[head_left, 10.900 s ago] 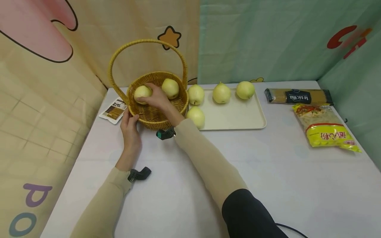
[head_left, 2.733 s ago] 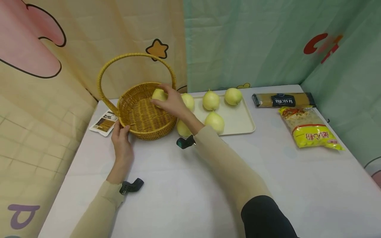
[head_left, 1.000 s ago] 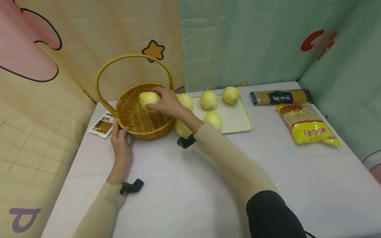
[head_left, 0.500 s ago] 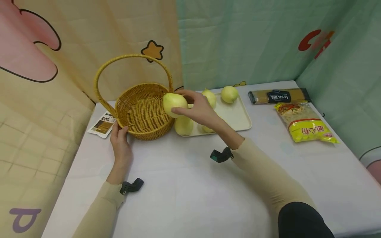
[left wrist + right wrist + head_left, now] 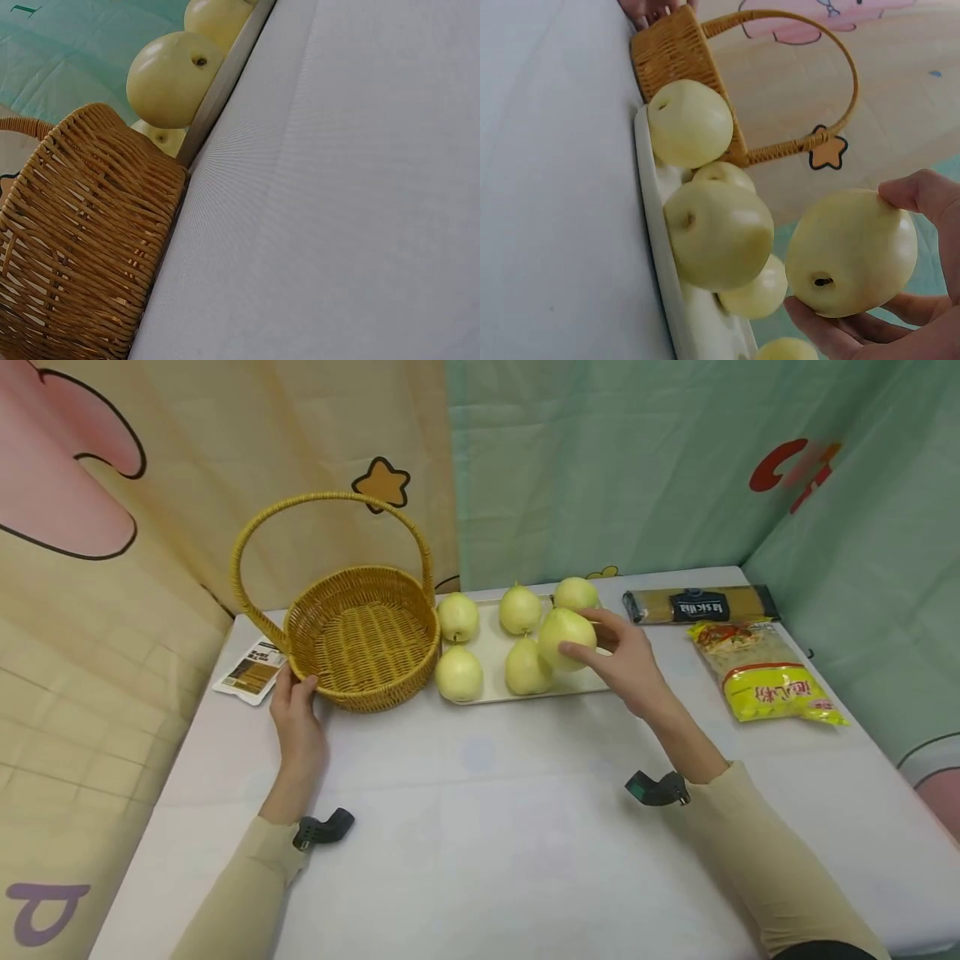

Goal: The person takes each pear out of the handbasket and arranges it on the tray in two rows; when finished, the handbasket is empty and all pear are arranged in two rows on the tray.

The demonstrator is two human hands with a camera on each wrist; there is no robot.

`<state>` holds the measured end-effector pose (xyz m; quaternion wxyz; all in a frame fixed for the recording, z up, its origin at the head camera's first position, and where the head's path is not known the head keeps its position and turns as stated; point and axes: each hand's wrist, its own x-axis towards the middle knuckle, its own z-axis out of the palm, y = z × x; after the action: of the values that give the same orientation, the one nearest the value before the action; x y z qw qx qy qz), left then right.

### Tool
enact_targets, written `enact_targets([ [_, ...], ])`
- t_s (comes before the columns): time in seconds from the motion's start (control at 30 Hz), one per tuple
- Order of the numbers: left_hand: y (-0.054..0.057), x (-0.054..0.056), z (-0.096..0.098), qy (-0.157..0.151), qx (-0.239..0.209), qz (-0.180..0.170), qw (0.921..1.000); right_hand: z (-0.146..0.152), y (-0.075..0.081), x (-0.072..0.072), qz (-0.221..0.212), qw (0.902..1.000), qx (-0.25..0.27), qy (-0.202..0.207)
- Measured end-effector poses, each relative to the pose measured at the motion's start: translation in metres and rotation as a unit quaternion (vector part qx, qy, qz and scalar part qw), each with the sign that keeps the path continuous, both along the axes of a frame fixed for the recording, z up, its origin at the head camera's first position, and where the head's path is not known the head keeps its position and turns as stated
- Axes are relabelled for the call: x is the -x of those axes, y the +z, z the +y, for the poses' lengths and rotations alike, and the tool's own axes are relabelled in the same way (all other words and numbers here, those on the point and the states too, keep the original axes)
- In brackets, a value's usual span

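Note:
My right hand (image 5: pixel 633 670) pinches a pale yellow-green pear (image 5: pixel 566 639) between thumb and fingers, above the right part of the cream tray (image 5: pixel 486 639). In the right wrist view that held pear (image 5: pixel 851 251) shows its dark hollow end and hangs apart from the tray. Several more pears stand in two rows on the tray, among them a front-left pear (image 5: pixel 459 674) and a front-middle pear (image 5: pixel 527 668). At left, my left hand (image 5: pixel 298 727) grips the near-left rim of the wicker basket (image 5: pixel 375 695), thumb over the edge. Nothing lies inside the basket.
A brown-and-white sachet (image 5: pixel 253 672) lies left of the basket. To the tray's right are a pasta packet (image 5: pixel 701 605) and a yellow food bag (image 5: pixel 768 672). The basket's tall handle (image 5: pixel 330 496) arches upward. Curtains (image 5: pixel 600 468) hang behind the table.
Pears have gone from the basket to the tray since the oldest frame. Over the last second my right hand has carried a pear rightward out of the basket. My left hand keeps hold of the rim.

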<state>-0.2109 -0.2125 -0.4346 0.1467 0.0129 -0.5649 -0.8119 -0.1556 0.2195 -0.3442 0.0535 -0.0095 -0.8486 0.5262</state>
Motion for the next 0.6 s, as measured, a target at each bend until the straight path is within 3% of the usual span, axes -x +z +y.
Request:
enact_targets([
  [0.1, 0.000, 0.000, 0.000, -0.001, -0.003, -0.007, 1.0000, 0.010, -0.005, -0.003, -0.015, 0.9997, -0.004, -0.021],
  [0.33, -0.001, 0.001, -0.001, 0.000, 0.004, -0.003, 1.0000, 0.024, -0.019, 0.006, -0.052, 0.9960, -0.050, -0.053],
  [0.6, -0.002, 0.002, 0.001, 0.002, 0.006, -0.003, 1.0000, 0.036, -0.034, 0.014, -0.083, 0.9874, -0.121, -0.060],
])
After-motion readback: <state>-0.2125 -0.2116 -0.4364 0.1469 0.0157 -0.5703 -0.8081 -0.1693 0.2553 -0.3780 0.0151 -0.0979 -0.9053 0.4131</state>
